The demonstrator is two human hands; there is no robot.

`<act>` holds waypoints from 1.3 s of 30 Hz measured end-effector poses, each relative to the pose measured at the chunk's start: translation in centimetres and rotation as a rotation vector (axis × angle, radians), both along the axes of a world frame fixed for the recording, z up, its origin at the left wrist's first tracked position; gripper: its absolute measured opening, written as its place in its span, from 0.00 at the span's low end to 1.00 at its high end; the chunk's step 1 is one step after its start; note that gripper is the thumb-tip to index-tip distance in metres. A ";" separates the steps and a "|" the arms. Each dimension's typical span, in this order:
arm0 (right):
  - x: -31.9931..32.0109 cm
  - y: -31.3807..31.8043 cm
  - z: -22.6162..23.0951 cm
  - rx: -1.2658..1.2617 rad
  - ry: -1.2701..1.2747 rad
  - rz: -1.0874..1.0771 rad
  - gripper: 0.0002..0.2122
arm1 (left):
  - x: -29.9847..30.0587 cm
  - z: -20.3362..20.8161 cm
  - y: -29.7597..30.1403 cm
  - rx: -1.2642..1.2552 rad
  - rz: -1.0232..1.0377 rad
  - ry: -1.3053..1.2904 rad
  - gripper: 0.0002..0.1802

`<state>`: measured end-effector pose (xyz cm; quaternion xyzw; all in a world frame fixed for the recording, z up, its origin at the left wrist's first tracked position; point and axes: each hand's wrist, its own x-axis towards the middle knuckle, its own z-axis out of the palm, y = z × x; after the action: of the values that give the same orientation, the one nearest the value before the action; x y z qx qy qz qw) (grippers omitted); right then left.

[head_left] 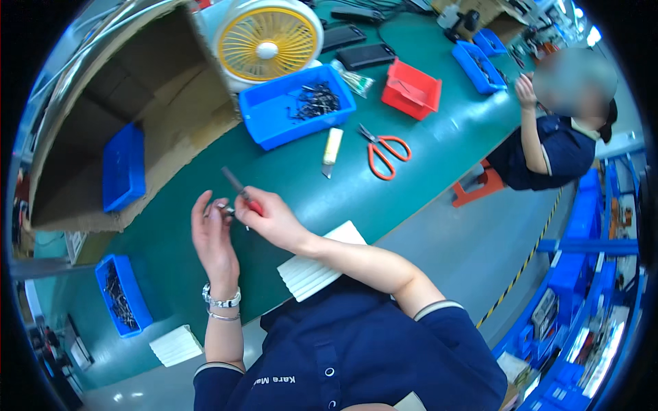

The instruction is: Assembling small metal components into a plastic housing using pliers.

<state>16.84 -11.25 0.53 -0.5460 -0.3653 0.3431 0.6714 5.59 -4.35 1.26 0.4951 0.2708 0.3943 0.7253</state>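
My left hand [216,238] is raised over the green table [301,185], its fingers pinched on a small dark part [228,211] too small to name. Close beside it, my right hand [273,218] is closed around a slim hand tool [234,179] with a red handle and a grey end pointing up and away. What kind of tool it is cannot be made out. Farther off lie orange-handled scissors [385,152] and a yellow utility knife [332,149]. Behind them a blue bin [264,113] holds a heap of small black parts [317,101].
A cardboard box [175,89] on the left has a blue tray [124,168] inside. Another blue bin [107,270] stands nearer left. A yellow-and-white fan [267,50], a red bin [415,88] and ribbed white pads [322,262] surround the workspace. A co-worker [558,147] sits at right.
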 end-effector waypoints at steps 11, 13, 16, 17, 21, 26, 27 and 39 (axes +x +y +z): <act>0.8 0.1 -0.4 0.043 0.084 -0.339 0.04 | -1.2 0.1 -0.8 -0.095 -0.080 -0.040 0.13; 0.9 0.1 -1.3 0.063 0.087 -0.392 0.03 | -1.6 0.1 -0.7 -0.092 -0.071 -0.057 0.13; 1.3 0.1 -1.4 0.105 0.076 -0.458 0.03 | -1.4 0.7 -0.5 -0.085 -0.047 -0.098 0.11; 1.2 0.1 -1.3 0.133 0.055 -0.504 0.03 | -1.4 0.9 -0.5 -0.084 -0.030 -0.114 0.11; 0.1 -0.5 -0.6 0.177 0.048 -0.527 0.04 | -2.2 0.9 -0.6 -0.124 -0.010 -0.150 0.10; -2.3 -0.9 1.1 0.243 0.140 -0.470 0.03 | -2.5 0.7 -0.4 -0.017 -0.060 -0.209 0.11; -3.1 -1.3 1.8 0.270 0.120 -0.474 0.03 | -2.4 1.0 -0.6 0.033 -0.062 -0.207 0.12; -7.1 -3.6 2.4 0.276 -0.007 -0.321 0.04 | -2.4 1.3 -2.9 -0.173 -0.370 -0.463 0.16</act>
<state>9.79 -14.89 2.96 -0.5014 -0.3193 0.1764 0.7845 3.14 -7.23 2.59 0.3692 0.0364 0.3334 0.8667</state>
